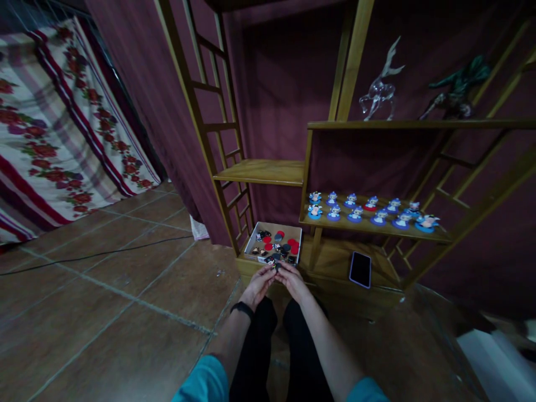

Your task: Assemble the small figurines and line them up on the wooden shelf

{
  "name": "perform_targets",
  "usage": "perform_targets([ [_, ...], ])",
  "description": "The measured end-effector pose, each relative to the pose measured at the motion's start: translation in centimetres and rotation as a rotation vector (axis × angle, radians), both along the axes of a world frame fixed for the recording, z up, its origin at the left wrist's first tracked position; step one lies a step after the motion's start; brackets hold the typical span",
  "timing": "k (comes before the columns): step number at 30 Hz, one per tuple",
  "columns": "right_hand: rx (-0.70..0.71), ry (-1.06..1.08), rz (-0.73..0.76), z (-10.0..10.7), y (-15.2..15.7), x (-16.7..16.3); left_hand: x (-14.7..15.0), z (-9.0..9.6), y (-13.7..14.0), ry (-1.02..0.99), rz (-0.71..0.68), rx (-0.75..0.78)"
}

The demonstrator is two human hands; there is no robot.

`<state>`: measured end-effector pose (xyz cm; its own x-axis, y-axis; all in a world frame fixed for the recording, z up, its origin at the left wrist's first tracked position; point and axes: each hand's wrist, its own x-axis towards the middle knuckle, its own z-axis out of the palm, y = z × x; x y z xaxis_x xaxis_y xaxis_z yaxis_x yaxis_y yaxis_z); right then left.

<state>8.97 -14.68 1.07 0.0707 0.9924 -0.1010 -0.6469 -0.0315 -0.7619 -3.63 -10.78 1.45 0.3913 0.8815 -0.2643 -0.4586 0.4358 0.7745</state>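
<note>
My left hand [260, 283] and my right hand [293, 280] meet just in front of a shallow white box [247, 249]. Between the fingertips of both is a small dark figurine [271, 261], held over the box's near edge. At its lower right a dark round piece [277, 267] shows, and I cannot make out whether the two are joined. Inside the box lie several more little figurines [263, 234] and loose round discs, some red [294, 247], some dark [286, 247]. Fingers hide part of what I hold.
Two rows of small figurines on bases [355, 214] stand on the shelf [377, 226] to the right. A phone [360, 270] lies on the lower board. Higher up are a clear deer figure [379, 92] and a green statue [458, 86]. A black cable [104, 258] crosses the tiled floor.
</note>
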Motion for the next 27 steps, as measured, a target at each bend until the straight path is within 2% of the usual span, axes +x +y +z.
perform_targets([
  [8, -0.075, -0.006, 0.012, -0.4, 0.4, 0.0, 0.5, -1.2, 0.3, 0.075, 0.153, 0.100],
  [14, -0.126, -0.126, -0.007, -0.3, 0.3, -0.1, 0.6, -1.3, 0.2, 0.206, 0.285, 0.161],
  [20, -0.151, -0.188, -0.079, -0.2, 0.5, -0.6, 0.9, -0.7, -0.2, 0.286, 0.296, 0.236],
  [27, -0.115, -0.249, -0.087, -1.1, 0.9, -0.7, 1.1, -0.3, -0.5, 0.316, 0.275, 0.260],
])
